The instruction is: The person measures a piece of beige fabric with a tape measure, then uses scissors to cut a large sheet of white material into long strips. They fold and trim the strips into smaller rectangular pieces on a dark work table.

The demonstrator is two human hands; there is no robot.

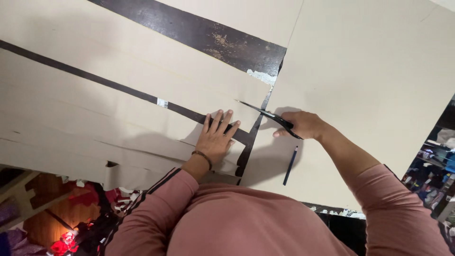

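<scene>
Scissors (272,117): black, gripped in your right hand (303,125), blades pointing left and up, tip resting at the edge of the beige paper strip (142,76).

Right hand: closed around the scissor handles, lying on the large beige sheet (369,76).

Left hand (215,137): open, fingers spread, pressed flat on the strip just left of the blades; a dark band circles the wrist.

Pencil (290,165): dark, lying loose on the large sheet, just below your right hand.

Tabletop (213,38): dark, showing between the sheets as narrow bands.

Cut strips (57,142): stacked at left, overlapping.

Fabric scraps (71,237): red, below the tabletop edge.
</scene>
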